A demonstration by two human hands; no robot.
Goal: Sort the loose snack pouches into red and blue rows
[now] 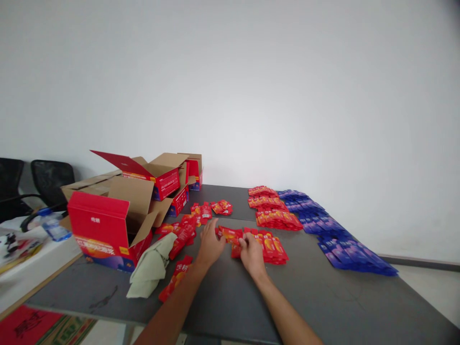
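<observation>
A red sachet with an orange print is held level above the table, its right end pinched by the thumb and fingers of my right hand. My left hand is at the sachet's left end with its fingers stretched and its thumb apart; whether it touches the sachet is unclear. Just beyond my right hand lies a fanned row of red sachets, partly covered by that hand. Loose red sachets lie in a heap left of my left hand, and more red sachets lie beside my left forearm.
Overlapping rows of red sachets and blue sachets line the table's right side. Open red cartons stand at left, with a pale green cloth in front. Small red piles lie farther back. A wall rises behind.
</observation>
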